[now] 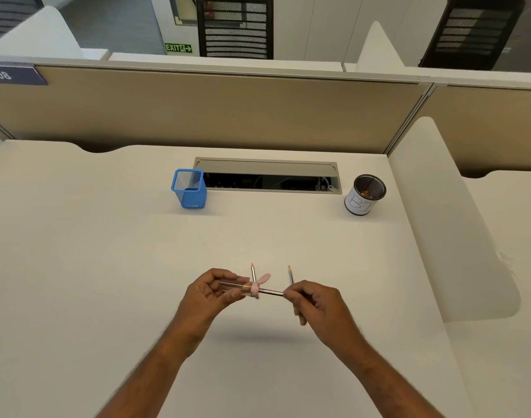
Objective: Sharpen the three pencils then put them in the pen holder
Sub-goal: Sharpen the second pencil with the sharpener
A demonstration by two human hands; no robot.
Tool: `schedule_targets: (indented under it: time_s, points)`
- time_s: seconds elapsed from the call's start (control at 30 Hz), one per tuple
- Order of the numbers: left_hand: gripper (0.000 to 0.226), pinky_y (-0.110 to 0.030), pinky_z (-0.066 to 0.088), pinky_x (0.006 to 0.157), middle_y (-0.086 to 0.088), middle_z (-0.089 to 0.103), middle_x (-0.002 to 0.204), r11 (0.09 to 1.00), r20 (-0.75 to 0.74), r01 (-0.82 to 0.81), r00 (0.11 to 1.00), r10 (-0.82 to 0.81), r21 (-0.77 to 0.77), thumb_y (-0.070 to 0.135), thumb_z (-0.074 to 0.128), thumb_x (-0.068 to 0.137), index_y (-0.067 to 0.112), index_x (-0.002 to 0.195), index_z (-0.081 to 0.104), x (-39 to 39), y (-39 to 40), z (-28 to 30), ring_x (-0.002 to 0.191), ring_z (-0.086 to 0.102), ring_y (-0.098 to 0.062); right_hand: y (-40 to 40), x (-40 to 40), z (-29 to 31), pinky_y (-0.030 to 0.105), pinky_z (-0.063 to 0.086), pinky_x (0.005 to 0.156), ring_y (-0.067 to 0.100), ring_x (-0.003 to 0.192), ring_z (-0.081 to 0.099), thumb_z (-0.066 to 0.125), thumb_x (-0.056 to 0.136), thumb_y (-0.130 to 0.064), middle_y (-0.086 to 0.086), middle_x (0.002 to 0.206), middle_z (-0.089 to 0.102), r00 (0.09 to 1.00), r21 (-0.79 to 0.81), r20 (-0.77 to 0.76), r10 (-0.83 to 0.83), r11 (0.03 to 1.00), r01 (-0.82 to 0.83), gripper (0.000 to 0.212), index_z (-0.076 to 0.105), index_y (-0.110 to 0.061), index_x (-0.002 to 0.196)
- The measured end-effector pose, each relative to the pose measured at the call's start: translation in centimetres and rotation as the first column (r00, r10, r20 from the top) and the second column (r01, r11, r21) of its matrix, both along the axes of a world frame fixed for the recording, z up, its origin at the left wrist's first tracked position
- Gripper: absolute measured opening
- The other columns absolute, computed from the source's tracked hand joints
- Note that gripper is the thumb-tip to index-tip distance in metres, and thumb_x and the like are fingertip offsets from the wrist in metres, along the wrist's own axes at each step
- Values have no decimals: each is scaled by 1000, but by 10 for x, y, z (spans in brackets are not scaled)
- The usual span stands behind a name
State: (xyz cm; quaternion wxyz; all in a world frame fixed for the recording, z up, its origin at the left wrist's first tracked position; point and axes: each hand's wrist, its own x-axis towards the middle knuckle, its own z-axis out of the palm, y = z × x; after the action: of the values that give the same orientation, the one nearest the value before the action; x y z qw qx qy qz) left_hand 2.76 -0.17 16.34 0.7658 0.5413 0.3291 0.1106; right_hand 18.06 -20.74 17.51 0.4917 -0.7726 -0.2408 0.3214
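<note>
My left hand (211, 292) grips a clear sharpener (240, 287) with a pink end and pink ears, held above the desk. A pencil (270, 292) lies level with one end inside the sharpener, and my right hand (312, 300) pinches its other end. Two more pencils lie on the desk beneath, tips pointing away: one (253, 272) behind the sharpener, the other (290, 274) by my right fingers. The blue mesh pen holder (189, 190) stands at the back, left of centre, with nothing visible inside.
A black mesh cup (365, 195) wrapped in white paper stands at the back right, shavings inside. An open cable tray (268, 176) runs between the two containers. A beige partition (228, 110) rises behind the desk, and a white divider (451, 224) on the right.
</note>
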Motion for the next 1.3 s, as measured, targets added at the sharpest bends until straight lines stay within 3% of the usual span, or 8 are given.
schedule_targets:
  time_s: [0.13,0.27,0.4,0.57,0.77,0.93,1.07,1.3]
  points:
    - [32,-29,65,96,-15,85,116,999,-3,38,999,-38,-5,2,82,88,0,117,68,1,2,3,111,82,-30,3,0,-3,30,45,60,17,45,48,56,109,-27,-2,52,57,993,-47,-100,55,997,-60,32,74,-15,85]
    - [30,-30,66,96,-13,86,115,1000,-16,4,1000,-4,17,1,81,90,2,118,68,3,0,2,112,82,-29,0,-1,0,24,49,63,16,56,61,60,107,-23,9,74,68,994,25,-97,47,999,-45,15,74,-22,101]
    - [38,-33,66,99,-14,86,116,1000,7,-27,1000,27,1,11,83,85,3,119,68,5,-4,5,112,82,-31,-1,-1,2,40,56,81,19,74,73,68,102,-18,0,86,73,996,9,-4,84,996,-83,10,68,-27,105]
    - [31,-30,66,93,-18,84,117,998,45,-52,998,53,-32,2,80,89,0,118,67,8,-3,7,112,81,-33,2,-2,9,21,51,72,13,73,73,68,102,-16,-4,81,75,996,21,79,36,999,-38,12,72,-26,98]
    - [35,-34,66,97,-19,84,117,999,58,21,998,-19,-30,9,83,84,1,116,69,11,1,12,114,81,-34,5,-5,2,28,46,64,20,45,55,51,109,-39,5,48,57,997,8,-78,9,1000,-9,38,69,-21,80]
    - [28,-32,66,95,-17,85,114,1000,27,27,999,-27,5,0,80,91,0,117,69,13,1,12,112,82,-32,1,-2,1,18,44,61,18,48,59,48,107,-50,1,61,67,995,10,-98,30,1000,-29,43,74,-15,102]
    - [28,-31,66,95,-16,85,115,1000,32,-10,999,10,-3,3,81,91,2,117,70,12,-3,11,112,81,-32,-4,1,4,21,52,71,18,71,74,68,101,-34,-4,94,73,995,-18,-14,99,995,-100,24,61,-40,123]
    - [37,-33,66,96,-17,85,115,1000,52,-15,999,16,-18,12,83,83,2,116,69,10,-8,13,111,82,-33,-7,-2,8,33,57,76,14,83,76,68,102,-19,-11,89,77,988,-35,132,74,997,-70,11,69,-30,100]
